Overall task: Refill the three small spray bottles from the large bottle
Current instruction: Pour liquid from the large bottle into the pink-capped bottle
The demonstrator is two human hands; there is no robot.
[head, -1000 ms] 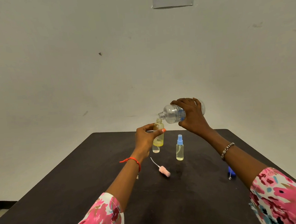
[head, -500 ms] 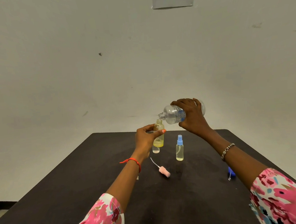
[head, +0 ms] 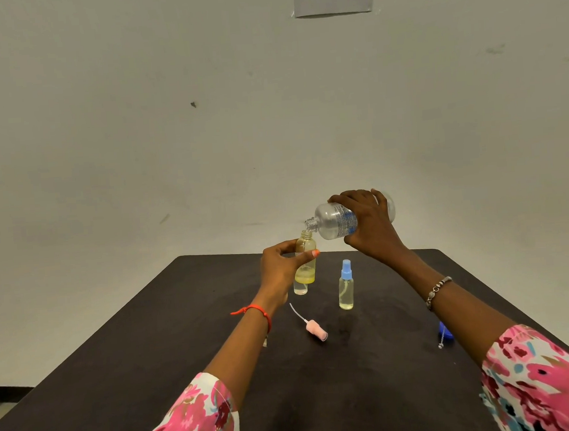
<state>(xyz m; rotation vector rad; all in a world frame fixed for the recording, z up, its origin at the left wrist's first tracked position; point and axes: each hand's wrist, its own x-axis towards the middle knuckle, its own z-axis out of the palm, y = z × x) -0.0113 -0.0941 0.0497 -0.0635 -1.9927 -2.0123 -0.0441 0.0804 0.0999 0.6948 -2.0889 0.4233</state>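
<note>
The right hand (head: pixel 371 229) grips the large bottle (head: pixel 334 220), tipped nearly level, its mouth just above the neck of the uncapped small bottle (head: pixel 306 264). The left hand (head: pixel 280 269) pinches that bottle above the counter (head: pixel 185 357). Pour slowly; stop before liquid reaches the neck.

Your dark table (head: pixel 151 359) carries a blue-capped spray bottle (head: pixel 345 290) upright below your right hand (head: pixel 372 232), a small clear bottle (head: pixel 300 289) just under your left hand (head: pixel 280 269), a pink spray cap (head: pixel 315 329) lying nearer you, and a blue cap (head: pixel 446 333) by your right forearm.
</note>
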